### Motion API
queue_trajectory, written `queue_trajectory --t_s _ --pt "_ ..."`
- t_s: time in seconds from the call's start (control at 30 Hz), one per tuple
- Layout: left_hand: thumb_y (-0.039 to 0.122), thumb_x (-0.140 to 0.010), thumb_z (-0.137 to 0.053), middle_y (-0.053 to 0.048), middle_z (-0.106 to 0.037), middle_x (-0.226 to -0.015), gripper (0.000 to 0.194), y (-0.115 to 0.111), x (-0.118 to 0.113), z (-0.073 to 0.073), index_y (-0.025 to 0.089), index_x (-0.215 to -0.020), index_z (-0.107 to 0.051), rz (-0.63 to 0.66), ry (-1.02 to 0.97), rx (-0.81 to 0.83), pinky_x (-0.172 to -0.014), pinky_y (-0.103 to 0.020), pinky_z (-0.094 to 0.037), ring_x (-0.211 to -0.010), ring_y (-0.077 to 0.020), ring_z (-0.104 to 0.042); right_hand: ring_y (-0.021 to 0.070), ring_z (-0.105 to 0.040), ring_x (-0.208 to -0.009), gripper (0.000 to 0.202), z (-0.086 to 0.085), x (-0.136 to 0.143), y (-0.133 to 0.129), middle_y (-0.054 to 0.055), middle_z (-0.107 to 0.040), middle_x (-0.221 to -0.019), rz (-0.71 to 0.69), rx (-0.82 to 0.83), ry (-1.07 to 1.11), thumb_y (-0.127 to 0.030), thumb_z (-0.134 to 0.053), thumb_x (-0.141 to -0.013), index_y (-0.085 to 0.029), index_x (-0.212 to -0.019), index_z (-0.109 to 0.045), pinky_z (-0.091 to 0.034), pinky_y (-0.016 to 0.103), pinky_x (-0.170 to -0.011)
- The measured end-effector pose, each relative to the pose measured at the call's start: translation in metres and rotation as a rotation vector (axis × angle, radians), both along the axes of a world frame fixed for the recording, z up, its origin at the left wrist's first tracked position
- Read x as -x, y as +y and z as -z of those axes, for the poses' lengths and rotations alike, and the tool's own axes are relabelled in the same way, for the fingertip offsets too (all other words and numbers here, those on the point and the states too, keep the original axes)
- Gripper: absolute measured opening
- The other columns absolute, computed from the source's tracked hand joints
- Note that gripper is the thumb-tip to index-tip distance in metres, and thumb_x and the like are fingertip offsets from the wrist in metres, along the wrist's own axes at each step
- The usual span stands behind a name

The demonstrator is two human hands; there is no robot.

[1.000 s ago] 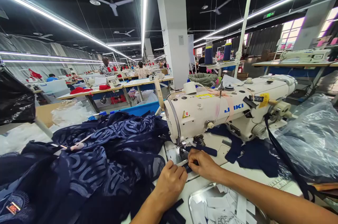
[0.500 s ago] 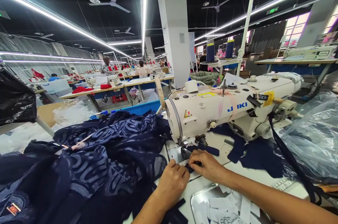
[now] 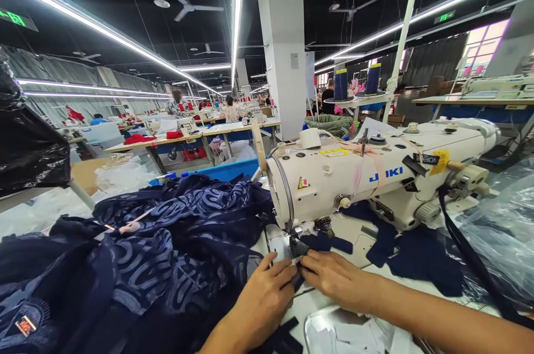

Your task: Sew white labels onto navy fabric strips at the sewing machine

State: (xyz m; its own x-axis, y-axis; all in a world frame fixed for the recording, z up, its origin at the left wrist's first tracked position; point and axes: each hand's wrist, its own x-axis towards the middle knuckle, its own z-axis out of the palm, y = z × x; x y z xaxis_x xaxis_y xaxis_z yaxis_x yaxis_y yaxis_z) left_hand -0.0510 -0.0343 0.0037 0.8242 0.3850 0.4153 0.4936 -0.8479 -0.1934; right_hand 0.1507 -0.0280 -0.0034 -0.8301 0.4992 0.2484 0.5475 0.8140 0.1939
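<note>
A white sewing machine (image 3: 334, 176) stands before me, its presser foot (image 3: 295, 244) low over the metal plate. Just in front of the foot, my left hand (image 3: 267, 295) pinches the edge of a small navy fabric piece (image 3: 297, 282), thumb raised. From the right, my right hand (image 3: 331, 277) grips the same piece, fingertips bent down beside the foot. Most of the piece is hidden under my fingers. A heap of navy garments with pale lettering (image 3: 142, 265) lies left of my left hand.
A metal tray of white labels (image 3: 354, 332) is set in the table below my right forearm. Navy fabric scraps (image 3: 428, 259) and clear plastic bags (image 3: 500, 232) lie to the right. Two navy thread cones (image 3: 341, 86) stand behind the machine. Other people work farther back.
My left hand's fingers have straightened forward from a tighter curl, and my right fingers have flattened near the foot. The whole view has shifted slightly, with things appearing farther right.
</note>
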Motion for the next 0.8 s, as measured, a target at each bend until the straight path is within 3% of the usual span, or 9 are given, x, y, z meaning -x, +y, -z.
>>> queue_trajectory --t_s 0.13,0.33,0.57,0.8 --pt "0.005 -0.072 -0.053 0.0 -0.064 -0.086 0.013 0.003 -0.015 0.012 0.018 -0.072 -0.055 -0.082 -0.041 0.044 -0.088 -0.028 -0.041 -0.084 -0.012 -0.057 0.0207 -0.052 -0.084 0.025 -0.008 -0.011 0.022 0.008 -0.059 -0.091 -0.101 -0.019 0.0 -0.006 -0.047 -0.078 -0.013 -0.1 -0.055 -0.045 0.029 -0.064" --pt "0.002 -0.073 -0.048 -0.005 -0.064 -0.08 0.016 0.014 -0.036 0.03 0.016 -0.073 -0.056 -0.183 -0.117 -0.104 -0.082 -0.033 -0.047 -0.076 -0.0155 -0.06 0.0183 -0.057 -0.086 0.031 -0.007 -0.014 0.036 0.01 -0.061 -0.1 -0.083 0.044 0.116 -0.001 -0.039 -0.078 -0.013 -0.099 -0.059 -0.046 0.027 -0.072" --pt "-0.001 -0.072 -0.042 -0.004 -0.065 -0.077 0.022 0.017 -0.038 0.03 0.017 -0.07 -0.055 -0.197 -0.178 -0.127 -0.08 -0.032 -0.048 -0.072 -0.0148 -0.06 0.02 -0.058 -0.093 0.041 -0.004 -0.017 0.038 0.011 -0.058 -0.113 -0.034 0.03 0.07 0.002 -0.037 -0.075 -0.012 -0.107 -0.056 -0.048 0.031 -0.075" --pt "-0.005 -0.063 -0.04 -0.004 -0.066 -0.077 0.027 0.018 -0.041 0.033 0.017 -0.071 -0.055 -0.211 -0.207 -0.147 -0.077 -0.032 -0.049 -0.071 -0.0149 -0.061 0.0225 -0.055 -0.099 0.043 0.009 -0.02 0.044 0.014 -0.055 -0.116 -0.01 0.045 0.099 0.0 -0.037 -0.074 -0.011 -0.112 -0.054 -0.048 0.037 -0.077"
